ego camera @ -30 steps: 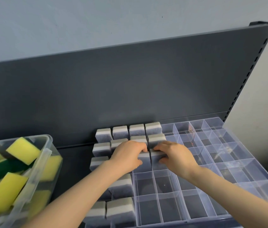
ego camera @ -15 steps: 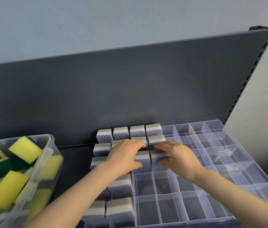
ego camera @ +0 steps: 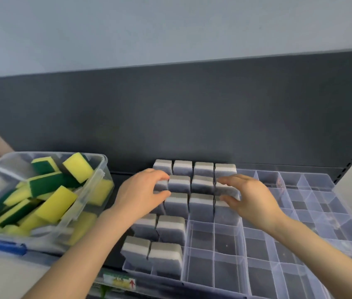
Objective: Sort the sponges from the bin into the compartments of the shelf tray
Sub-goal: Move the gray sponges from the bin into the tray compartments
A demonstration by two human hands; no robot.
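Head view: grey-and-white foam sponges (ego camera: 201,203) are seated in the left compartments of the clear plastic shelf tray (ego camera: 322,214), flanked by left hand (ego camera: 142,196) and right hand (ego camera: 251,198), fingers (ego camera: 228,180) loosely open, nothing gripped, seemingly for squaring rows.

A dark grey back panel (ego camera: 192,117) is seen below a pale wall (ego camera: 170,29). A label (ego camera: 120,282) marked with a red arrow is seen near the bottom edge.

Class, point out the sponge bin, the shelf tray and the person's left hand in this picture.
sponge bin (ego camera: 103,167): head view, clear rim at its right corner.
shelf tray (ego camera: 201,239): head view, floor of an empty front compartment.
left hand (ego camera: 140,195): head view, back of the hand.
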